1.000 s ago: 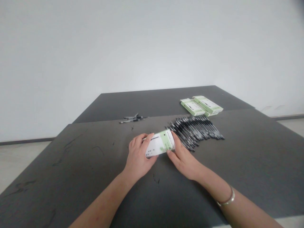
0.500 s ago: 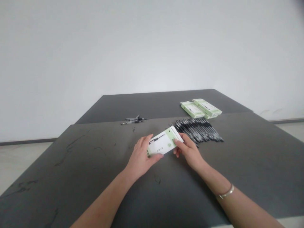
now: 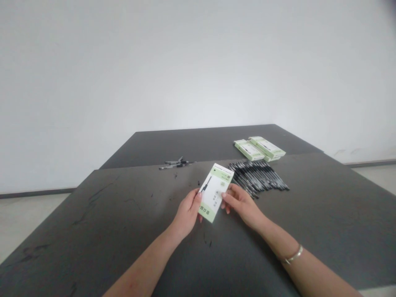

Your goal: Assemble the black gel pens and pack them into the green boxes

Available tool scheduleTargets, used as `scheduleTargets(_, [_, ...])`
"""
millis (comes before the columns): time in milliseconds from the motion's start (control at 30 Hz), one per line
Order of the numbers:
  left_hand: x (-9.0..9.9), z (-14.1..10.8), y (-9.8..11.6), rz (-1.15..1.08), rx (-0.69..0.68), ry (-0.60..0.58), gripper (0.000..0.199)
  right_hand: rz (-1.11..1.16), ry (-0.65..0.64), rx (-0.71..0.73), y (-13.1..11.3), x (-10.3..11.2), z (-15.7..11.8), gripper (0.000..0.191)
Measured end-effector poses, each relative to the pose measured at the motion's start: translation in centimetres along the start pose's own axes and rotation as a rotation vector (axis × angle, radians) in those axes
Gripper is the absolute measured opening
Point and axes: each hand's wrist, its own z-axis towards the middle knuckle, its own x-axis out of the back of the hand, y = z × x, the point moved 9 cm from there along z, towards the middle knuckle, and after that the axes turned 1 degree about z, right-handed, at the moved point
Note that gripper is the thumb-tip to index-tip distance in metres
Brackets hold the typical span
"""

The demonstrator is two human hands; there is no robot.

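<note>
Between my two hands is a white and green pen box (image 3: 215, 192) with a pen pictured on its upper face, held tilted above the table. My left hand (image 3: 188, 212) grips its left edge, thumb on top. On the opposite edge my right hand (image 3: 243, 204) is closed, thumb over the printed face and fingers partly hidden underneath. Just beyond the right hand lies a row of many black and clear pens (image 3: 258, 177), side by side. A few loose pens (image 3: 176, 163) lie farther back on the left.
More green and white pen boxes (image 3: 266, 147) lie at the back right, some stacked. The dark table (image 3: 117, 231) has a seam across it and dark scuff marks. A pale wall (image 3: 185, 62) stands behind it. A bracelet (image 3: 293, 255) circles my right wrist.
The pen box has turned to stand more lengthwise toward me. My left hand has shifted its grip from around the near end to the left edge; my right hand has moved slightly nearer.
</note>
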Motion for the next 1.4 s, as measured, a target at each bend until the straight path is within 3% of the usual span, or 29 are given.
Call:
scheduleTargets(200, [-0.9,0.0,-0.8,-0.238,0.013,-0.030,0.054,-0.086,-0.193,-0.133,1.5,-3.4,-1.0,0.049])
scheduleTargets(367, [-1.7,-0.1,-0.3,-0.302,-0.005,-0.104,0.052,-0.019,-0.183,-0.152,1.1,-3.2,-0.9,0.047])
scheduleTargets(500, [-1.0,-0.1,0.0,-0.286,-0.017,-0.051,0.044,-0.109,-0.023,-0.082,-0.2,-0.2,0.4,0.039])
scheduleTargets(567, [-0.7,0.0,-0.1,-0.268,-0.014,-0.021,0.038,-0.206,0.086,-0.080,-0.9,2.2,1.4,0.035])
scheduleTargets(733, [-0.7,0.2,-0.9,-0.231,0.006,-0.012,0.036,-0.302,0.196,-0.066,-2.7,8.2,5.4,0.025])
scheduleTargets(967, [-0.8,0.3,-1.8,-0.205,0.044,-0.021,0.034,-0.398,0.355,-0.178,-2.3,15.9,11.4,0.026])
scheduleTargets(1133, [-0.7,0.3,-2.2,-0.163,0.069,-0.029,0.033,-0.388,0.380,-0.265,-0.8,18.4,14.1,0.034])
scheduleTargets(1400, [-0.7,0.3,-2.0,-0.139,0.095,-0.040,0.027,-0.344,0.365,-0.329,1.8,19.2,16.7,0.035])
